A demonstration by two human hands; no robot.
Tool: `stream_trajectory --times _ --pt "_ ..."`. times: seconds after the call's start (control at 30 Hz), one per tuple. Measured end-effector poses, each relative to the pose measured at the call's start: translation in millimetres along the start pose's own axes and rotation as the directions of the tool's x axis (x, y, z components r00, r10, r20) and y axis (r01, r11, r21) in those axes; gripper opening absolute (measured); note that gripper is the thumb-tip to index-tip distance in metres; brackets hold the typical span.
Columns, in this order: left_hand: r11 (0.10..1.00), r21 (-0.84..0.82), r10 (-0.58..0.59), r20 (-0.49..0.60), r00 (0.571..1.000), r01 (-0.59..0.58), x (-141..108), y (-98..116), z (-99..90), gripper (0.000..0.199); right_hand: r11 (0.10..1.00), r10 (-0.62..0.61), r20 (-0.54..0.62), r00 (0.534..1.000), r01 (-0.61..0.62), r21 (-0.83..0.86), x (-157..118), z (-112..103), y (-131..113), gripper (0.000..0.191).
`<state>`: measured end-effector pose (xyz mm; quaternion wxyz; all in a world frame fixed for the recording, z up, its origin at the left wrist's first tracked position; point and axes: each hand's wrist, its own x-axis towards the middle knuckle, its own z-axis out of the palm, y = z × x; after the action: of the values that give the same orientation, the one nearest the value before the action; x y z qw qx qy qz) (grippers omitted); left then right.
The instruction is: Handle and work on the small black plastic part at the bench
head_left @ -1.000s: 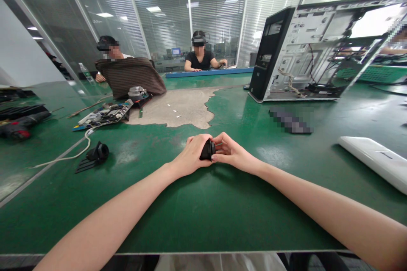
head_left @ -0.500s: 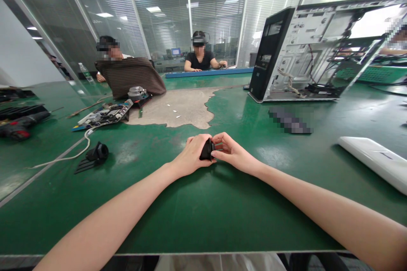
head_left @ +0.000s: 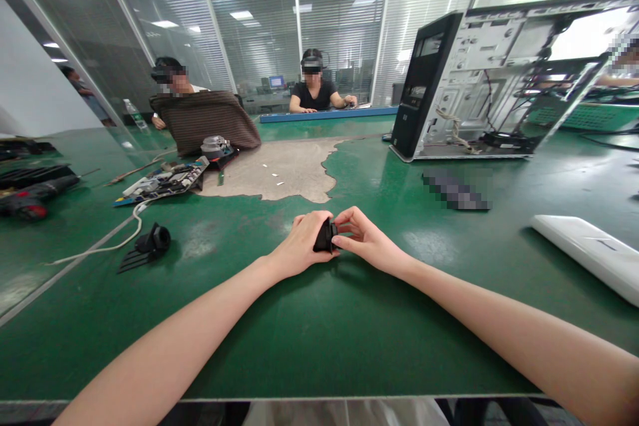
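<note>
Between my two hands, just above the green tabletop, is a small black plastic part with a flared, box-like side facing me. My left hand is wrapped round it from the left, its fingers mostly hidden behind the part. From the right, my right hand pinches the part's edge between thumb and bent fingers. To the left on the table lies another black part with a round end and thin prongs. What joins the two sides of the held part cannot be made out.
An opened computer case stands at the back right. A white flat device and a blurred dark item lie on the right. Leftward are a circuit board, a white cord and a power drill. Two people sit across the table.
My hands and the black part stay almost in place, with only a slight shift of the right fingers. At the far left background, a person has come further into view.
</note>
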<state>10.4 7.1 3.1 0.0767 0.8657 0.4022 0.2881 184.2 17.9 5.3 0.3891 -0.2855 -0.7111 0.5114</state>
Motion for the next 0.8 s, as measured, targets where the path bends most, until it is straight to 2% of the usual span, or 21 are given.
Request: stream_trajectory --times 0.13,0.37,0.53,0.63,0.8 --pt "1.0 -0.011 -0.008 0.001 1.0 0.008 0.0 0.7 -0.3 0.052 1.0 0.03 0.035 0.999 -0.03 0.007 0.3 -1.6 1.2 0.025" --pt "1.0 -0.005 -0.008 0.013 1.0 0.008 -0.1 0.4 -1.2 0.053 0.994 -0.008 0.133 0.991 -0.006 0.105 -2.5 -3.0 4.9 0.032" --pt "1.0 0.0 0.003 0.001 1.0 -0.003 -0.2 -0.1 -0.4 0.053 1.0 -0.007 0.054 0.999 0.005 0.03 -1.3 -1.7 3.7 0.02" --pt "1.0 0.001 0.004 -0.001 1.0 -0.004 0.0 -0.3 0.0 0.052 1.0 -0.019 0.019 1.0 0.019 -0.009 -0.4 -1.1 3.5 0.021" --pt "1.0 -0.004 0.005 0.002 1.0 -0.005 0.3 0.0 -0.7 0.052 1.0 0.026 0.044 0.999 -0.026 -0.004 -0.2 -2.2 4.4 0.025"
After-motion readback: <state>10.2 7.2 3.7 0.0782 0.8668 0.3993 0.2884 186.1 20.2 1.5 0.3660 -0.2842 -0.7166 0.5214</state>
